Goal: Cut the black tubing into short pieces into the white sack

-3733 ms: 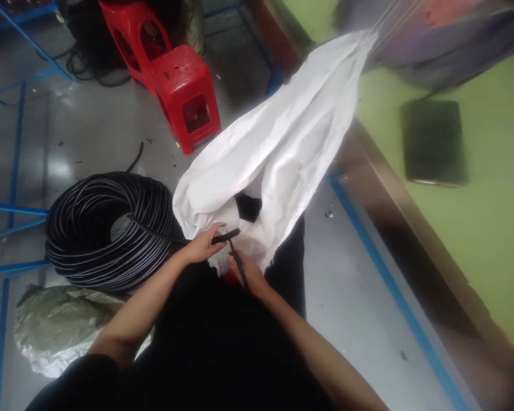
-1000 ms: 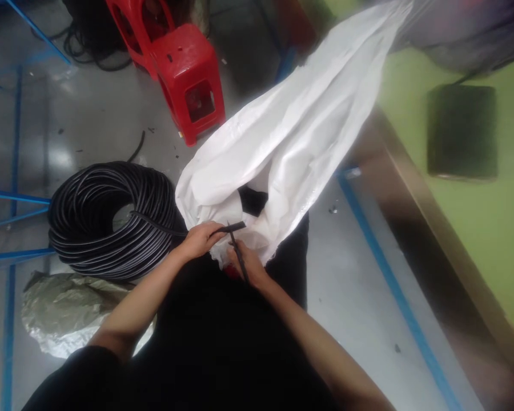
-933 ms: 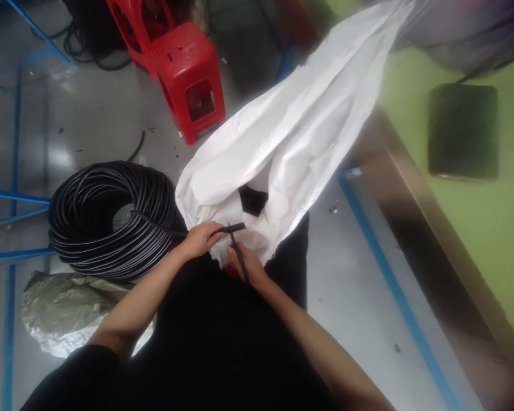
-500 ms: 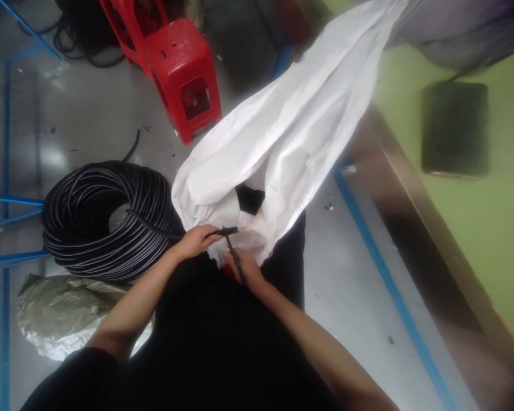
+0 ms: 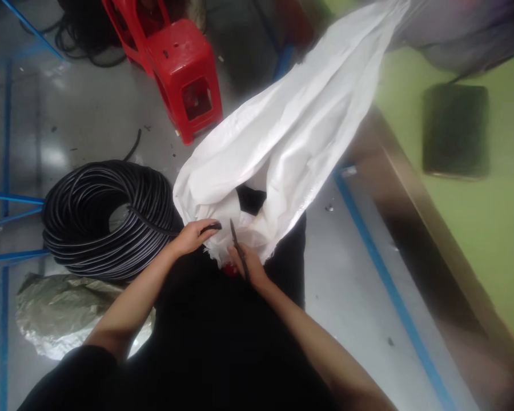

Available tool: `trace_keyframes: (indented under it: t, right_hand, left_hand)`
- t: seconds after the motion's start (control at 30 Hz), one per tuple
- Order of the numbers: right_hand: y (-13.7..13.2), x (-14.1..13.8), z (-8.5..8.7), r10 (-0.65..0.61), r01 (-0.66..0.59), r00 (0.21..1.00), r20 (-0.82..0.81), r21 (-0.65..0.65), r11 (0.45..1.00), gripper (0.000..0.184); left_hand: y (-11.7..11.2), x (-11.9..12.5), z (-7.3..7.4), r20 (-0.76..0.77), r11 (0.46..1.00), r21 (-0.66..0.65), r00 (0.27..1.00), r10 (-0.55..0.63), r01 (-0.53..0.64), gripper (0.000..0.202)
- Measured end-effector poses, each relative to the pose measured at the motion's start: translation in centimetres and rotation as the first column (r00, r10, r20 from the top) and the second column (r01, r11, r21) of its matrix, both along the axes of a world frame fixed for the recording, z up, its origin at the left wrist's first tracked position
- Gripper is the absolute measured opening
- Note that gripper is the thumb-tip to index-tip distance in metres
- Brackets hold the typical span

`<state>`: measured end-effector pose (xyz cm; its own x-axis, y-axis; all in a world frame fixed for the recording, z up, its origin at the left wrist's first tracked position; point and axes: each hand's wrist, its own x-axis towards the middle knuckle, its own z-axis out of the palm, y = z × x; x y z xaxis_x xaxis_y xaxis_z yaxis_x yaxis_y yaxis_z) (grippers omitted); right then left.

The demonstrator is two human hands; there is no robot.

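My left hand (image 5: 191, 237) is closed around the end of a black tube (image 5: 154, 227) that runs out of a large coil (image 5: 107, 220) on the floor to the left. The short free end pokes out past the fingers. In my right hand (image 5: 252, 265) is a dark pair of scissors (image 5: 239, 245), its tip pointing up and away, just right of the tube end and apart from it. Under both hands lies the open mouth of a white woven sack (image 5: 257, 154), spread over my lap and stretching to the upper right. A bit of red shows beneath my right hand.
Red plastic stools (image 5: 188, 68) stand ahead. A crumpled silvery bag (image 5: 64, 314) lies left of me. On the right is a green-topped table (image 5: 454, 228) carrying a dark square object (image 5: 455, 131). Blue tape (image 5: 381, 257) marks the floor; small dark scraps lie about.
The scissors, across the tube before, are now clear of it. The tube's stretch beyond my left fingers is shorter; the former end piece is no longer visible. My left hand has moved slightly up.
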<state>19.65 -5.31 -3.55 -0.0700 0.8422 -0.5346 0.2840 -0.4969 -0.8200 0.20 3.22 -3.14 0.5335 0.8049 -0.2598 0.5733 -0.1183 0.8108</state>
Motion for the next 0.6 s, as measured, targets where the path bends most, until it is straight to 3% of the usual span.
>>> trace_keyframes:
  t: [0.23,0.37,0.5,0.6]
  right_hand:
    - [2.3,-1.4,-0.9,-0.068,0.070,0.993,-0.101,0.011,0.998,0.034]
    - [2.8,-2.1,-1.1,-0.112,0.116,0.985,-0.132,0.024,0.993,0.029]
    - [3.0,-1.7,-1.0,-0.166,0.167,0.969,-0.182,-0.008,0.986,0.032]
    - [2.8,-0.8,-1.2,-0.182,0.184,0.954,-0.240,-0.014,0.983,0.039]
  left_hand:
    - [-2.2,0.7,-0.7,0.013,0.989,-0.081,0.992,-0.126,0.127,0.055]
    - [-2.4,-1.4,-1.3,-0.088,0.994,0.019,0.990,-0.107,0.110,0.051]
    - [-2.3,-3.2,-1.3,-0.159,0.989,0.074,0.981,-0.114,0.127,0.034]
    - [-2.0,-3.4,-1.1,-0.171,0.994,0.104,0.985,-0.022,0.041,0.033]
